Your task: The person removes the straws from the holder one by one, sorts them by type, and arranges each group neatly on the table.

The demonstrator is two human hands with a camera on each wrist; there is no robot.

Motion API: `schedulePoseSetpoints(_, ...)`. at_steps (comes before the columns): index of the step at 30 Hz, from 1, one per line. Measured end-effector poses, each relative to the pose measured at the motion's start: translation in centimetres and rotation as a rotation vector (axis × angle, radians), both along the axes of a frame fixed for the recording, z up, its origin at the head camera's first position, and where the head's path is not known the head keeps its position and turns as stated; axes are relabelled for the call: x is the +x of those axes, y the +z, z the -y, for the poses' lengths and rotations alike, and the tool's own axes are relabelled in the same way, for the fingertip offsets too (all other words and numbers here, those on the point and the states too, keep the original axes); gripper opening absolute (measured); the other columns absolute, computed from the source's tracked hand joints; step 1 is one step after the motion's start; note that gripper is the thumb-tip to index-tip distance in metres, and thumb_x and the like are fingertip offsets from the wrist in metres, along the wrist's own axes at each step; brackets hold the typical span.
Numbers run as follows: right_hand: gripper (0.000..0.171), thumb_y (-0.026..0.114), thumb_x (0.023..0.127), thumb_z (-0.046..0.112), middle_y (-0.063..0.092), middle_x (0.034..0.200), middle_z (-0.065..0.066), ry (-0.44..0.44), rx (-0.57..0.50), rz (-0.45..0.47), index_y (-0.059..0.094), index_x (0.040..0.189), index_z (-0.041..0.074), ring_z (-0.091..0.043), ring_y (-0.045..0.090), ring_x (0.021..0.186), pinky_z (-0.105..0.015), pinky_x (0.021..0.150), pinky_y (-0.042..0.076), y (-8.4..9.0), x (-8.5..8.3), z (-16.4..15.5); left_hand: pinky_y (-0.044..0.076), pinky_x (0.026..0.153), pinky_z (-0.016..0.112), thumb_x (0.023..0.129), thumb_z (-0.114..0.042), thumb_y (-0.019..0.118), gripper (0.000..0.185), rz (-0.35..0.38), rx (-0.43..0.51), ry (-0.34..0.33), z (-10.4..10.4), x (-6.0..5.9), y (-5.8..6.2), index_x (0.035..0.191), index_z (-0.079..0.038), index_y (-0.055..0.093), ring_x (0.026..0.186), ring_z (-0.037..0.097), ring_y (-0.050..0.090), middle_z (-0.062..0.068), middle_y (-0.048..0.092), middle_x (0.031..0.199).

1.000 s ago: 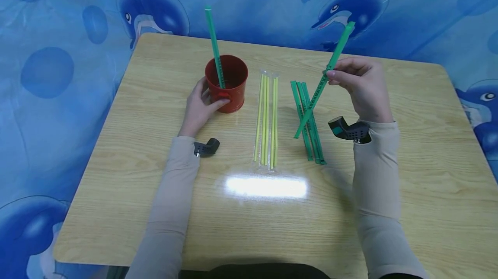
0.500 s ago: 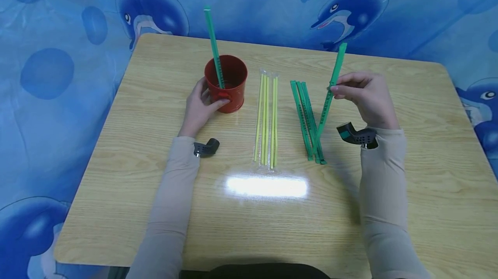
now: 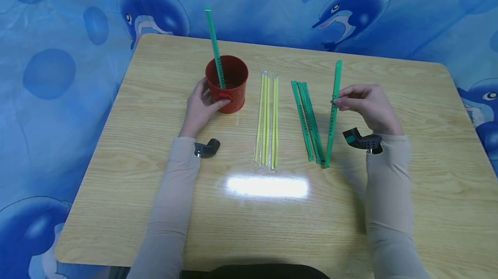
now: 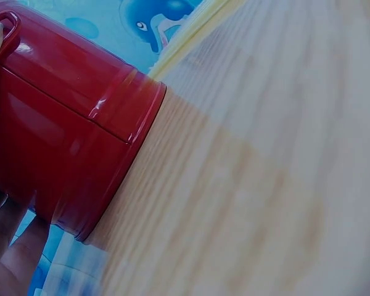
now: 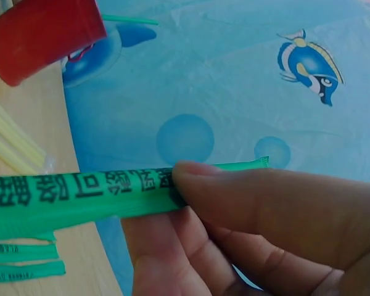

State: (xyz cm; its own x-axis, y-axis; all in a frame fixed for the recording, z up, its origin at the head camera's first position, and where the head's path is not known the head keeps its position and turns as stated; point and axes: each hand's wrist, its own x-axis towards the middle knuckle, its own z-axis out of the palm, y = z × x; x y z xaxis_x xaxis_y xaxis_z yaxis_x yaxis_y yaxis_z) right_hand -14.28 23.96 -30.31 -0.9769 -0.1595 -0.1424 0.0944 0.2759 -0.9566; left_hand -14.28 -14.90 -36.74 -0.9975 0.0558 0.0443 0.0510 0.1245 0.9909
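- Wood-grain table (image 3: 116,175) lies nearest, bare but for a bright glare patch close to the person.
- Just beyond the glare, yellow straws (image 3: 266,119) lie side by side in clear wrappers, untouched, between the two hands.
- To their right, a small heap of green straws (image 3: 309,119), wrapped and printed, lies flat on the table; I count about three.
- Right hand (image 3: 367,106) pinches one more green straw, the held straw (image 3: 333,110), between thumb and fingertips near its upper part. It stands nearly upright, its lower end at the table just beside the near end of the heap; whether it touches the wood I cannot tell. The right wrist view shows the thumb pressed on the printed wrapper.
- Left hand (image 3: 200,106) grips the red cup (image 3: 227,82), fingers curled round its side and thumb on the small handle; the left wrist view shows the fingers against the cup wall.
- Inside the cup stands a single cup straw (image 3: 215,45), green, leaning on the rim and rising well above it. Nothing else shows in there.
- Judging by this, one green straw is in, one is in hand, the heap remains; the yellow ones are not begun.
- Farthest back hangs a blue dolphin cloth (image 3: 350,6).
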Motion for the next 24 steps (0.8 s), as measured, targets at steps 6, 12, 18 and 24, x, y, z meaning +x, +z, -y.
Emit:
schedulePoseSetpoints(6,0.009,0.065,0.089,0.009,0.069,0.083,0.004,-0.009,0.103,0.016,0.072,0.095,0.01,-0.012,0.064,0.073,-0.022,0.071,0.055,-0.3,-0.2,-1.0,0.036,0.108,0.033,0.084,-0.008,0.071,0.073,-0.001,0.004,0.006,0.0,0.1,0.1,0.145,-0.005,0.031,0.134,0.025,0.037,0.012,0.038,0.146)
schedulePoseSetpoints(12,0.009,0.066,0.089,0.016,0.069,0.084,0.008,-0.015,0.175,0.05,0.07,0.097,0.011,-0.013,0.064,0.077,-0.022,0.073,0.054,-0.7,-0.7,-1.5,0.036,0.108,0.033,0.084,-0.008,0.072,0.074,0.001,0.007,0.005,0.1,0.0,-0.1,0.145,-0.005,0.031,0.134,0.025,0.036,0.012,0.038,0.145)
schedulePoseSetpoints(18,0.01,0.066,0.09,0.017,0.069,0.085,0.007,-0.004,0.169,0.078,0.069,0.097,0.011,-0.014,0.065,0.08,-0.024,0.076,0.055,-1.3,-1.5,-1.7,0.037,0.107,0.031,0.082,-0.011,0.073,0.076,-0.003,0.017,0.007,0.3,-0.9,-1.8,0.146,-0.009,0.032,0.134,0.023,0.037,0.009,0.039,0.146)
schedulePoseSetpoints(24,0.01,0.065,0.09,0.015,0.067,0.087,0.004,0.026,0.131,0.135,0.068,0.098,0.009,-0.011,0.064,0.079,-0.029,0.078,0.056,-2.4,-2.9,-1.7,0.038,0.106,0.028,0.081,-0.015,0.075,0.077,-0.028,-0.003,0.016,0.5,-1.3,-3.0,0.145,-0.013,0.033,0.133,0.019,0.038,0.005,0.04,0.145)
